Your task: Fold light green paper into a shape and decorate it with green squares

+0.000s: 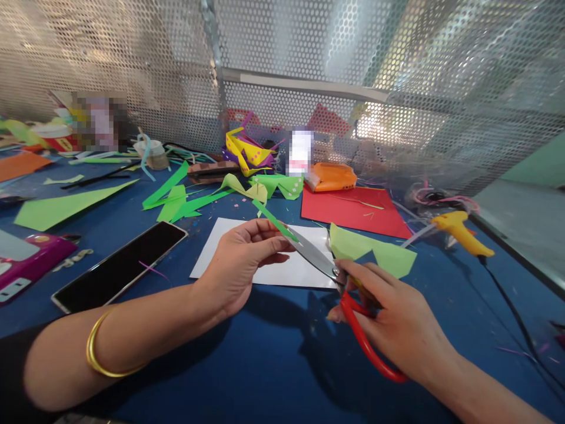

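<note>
Green paper strip [274,221] pinched in left hand [241,262], long axis slanting up and away from fingertips; red-handled scissors [335,282] gripped in right hand [395,321], blades nearly shut, tip touching strip just beside left thumb, over white sheet [216,247].

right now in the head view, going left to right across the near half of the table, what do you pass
pink device → black phone → left hand pinching a green paper strip → red-handled scissors in the right hand → yellow glue gun
</note>
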Action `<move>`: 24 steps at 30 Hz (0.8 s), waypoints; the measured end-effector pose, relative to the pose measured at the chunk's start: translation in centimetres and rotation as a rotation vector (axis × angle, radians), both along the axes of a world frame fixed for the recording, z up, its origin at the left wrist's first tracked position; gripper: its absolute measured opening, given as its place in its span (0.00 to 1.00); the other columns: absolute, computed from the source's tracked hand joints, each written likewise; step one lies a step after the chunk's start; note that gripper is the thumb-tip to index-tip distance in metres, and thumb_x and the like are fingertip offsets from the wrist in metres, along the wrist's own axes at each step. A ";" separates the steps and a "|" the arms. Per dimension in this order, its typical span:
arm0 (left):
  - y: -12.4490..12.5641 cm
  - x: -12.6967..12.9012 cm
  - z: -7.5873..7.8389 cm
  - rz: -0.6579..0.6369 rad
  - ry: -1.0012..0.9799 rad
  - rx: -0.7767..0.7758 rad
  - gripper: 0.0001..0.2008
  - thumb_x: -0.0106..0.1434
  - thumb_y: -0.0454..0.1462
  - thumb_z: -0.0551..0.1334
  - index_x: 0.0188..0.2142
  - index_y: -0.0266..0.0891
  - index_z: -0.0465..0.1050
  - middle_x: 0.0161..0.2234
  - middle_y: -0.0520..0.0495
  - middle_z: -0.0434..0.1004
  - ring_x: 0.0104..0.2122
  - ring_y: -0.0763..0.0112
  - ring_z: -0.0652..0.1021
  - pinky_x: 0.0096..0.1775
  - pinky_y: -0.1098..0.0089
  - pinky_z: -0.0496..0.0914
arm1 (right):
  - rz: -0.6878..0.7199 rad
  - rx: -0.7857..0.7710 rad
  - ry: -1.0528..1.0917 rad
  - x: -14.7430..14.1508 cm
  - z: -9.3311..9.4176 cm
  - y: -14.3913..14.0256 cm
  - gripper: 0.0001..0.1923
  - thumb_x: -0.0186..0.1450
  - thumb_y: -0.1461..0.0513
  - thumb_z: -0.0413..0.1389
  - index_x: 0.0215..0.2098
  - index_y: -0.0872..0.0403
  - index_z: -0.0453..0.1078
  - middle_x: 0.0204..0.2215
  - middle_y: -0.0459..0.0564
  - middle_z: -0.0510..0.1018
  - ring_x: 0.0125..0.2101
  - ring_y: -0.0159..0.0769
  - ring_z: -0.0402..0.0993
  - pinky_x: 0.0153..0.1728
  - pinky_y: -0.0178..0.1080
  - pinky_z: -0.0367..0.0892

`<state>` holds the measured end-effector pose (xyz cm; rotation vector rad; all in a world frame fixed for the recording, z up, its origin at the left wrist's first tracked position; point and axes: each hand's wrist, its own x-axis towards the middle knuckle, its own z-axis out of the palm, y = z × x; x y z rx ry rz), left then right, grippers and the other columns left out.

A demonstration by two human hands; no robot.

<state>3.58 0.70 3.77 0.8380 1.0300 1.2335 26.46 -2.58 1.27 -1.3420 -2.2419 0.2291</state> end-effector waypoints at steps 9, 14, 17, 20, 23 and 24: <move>-0.2 0.0 -0.1 -0.023 -0.001 -0.011 0.10 0.52 0.33 0.72 0.33 0.38 0.74 0.27 0.54 0.80 0.29 0.76 0.79 0.33 0.76 0.72 | 0.023 -0.036 0.033 0.1 -0.1 -0.2 0.27 0.61 0.57 0.62 0.58 0.52 0.66 0.36 0.50 0.77 0.33 0.37 0.77 0.34 0.37 0.73; -0.1 0.1 -0.3 -0.026 -0.008 -0.013 0.10 0.52 0.33 0.72 0.33 0.38 0.74 0.27 0.54 0.81 0.29 0.76 0.80 0.33 0.77 0.72 | 0.044 -0.022 0.051 0.0 -0.1 -0.1 0.28 0.60 0.55 0.63 0.57 0.54 0.68 0.33 0.48 0.76 0.30 0.35 0.76 0.32 0.36 0.73; -0.1 0.1 -0.3 -0.017 -0.009 -0.016 0.09 0.52 0.33 0.72 0.33 0.38 0.74 0.27 0.54 0.81 0.28 0.77 0.80 0.32 0.77 0.73 | 0.038 0.019 0.043 0.0 0.0 -0.1 0.27 0.61 0.55 0.62 0.56 0.55 0.69 0.32 0.47 0.75 0.28 0.33 0.75 0.30 0.35 0.73; 0.0 0.2 -0.3 -0.015 -0.006 -0.018 0.08 0.53 0.32 0.71 0.32 0.37 0.74 0.26 0.54 0.81 0.28 0.77 0.79 0.32 0.77 0.73 | 0.028 0.049 0.024 0.0 0.0 -0.1 0.24 0.63 0.55 0.60 0.55 0.55 0.69 0.33 0.48 0.76 0.29 0.33 0.76 0.31 0.35 0.73; 0.0 0.1 -0.4 -0.024 0.003 -0.020 0.07 0.54 0.32 0.71 0.32 0.38 0.74 0.27 0.54 0.81 0.28 0.77 0.79 0.32 0.77 0.73 | 0.026 0.056 0.020 0.0 0.0 -0.1 0.24 0.64 0.54 0.58 0.55 0.56 0.69 0.34 0.49 0.77 0.30 0.34 0.77 0.32 0.36 0.73; 0.1 0.1 -0.5 -0.025 0.007 -0.020 0.07 0.54 0.32 0.71 0.32 0.38 0.74 0.28 0.53 0.81 0.28 0.77 0.79 0.33 0.77 0.73 | 0.026 0.052 0.022 0.0 0.0 -0.1 0.23 0.64 0.55 0.58 0.55 0.56 0.69 0.33 0.49 0.77 0.29 0.34 0.77 0.32 0.36 0.74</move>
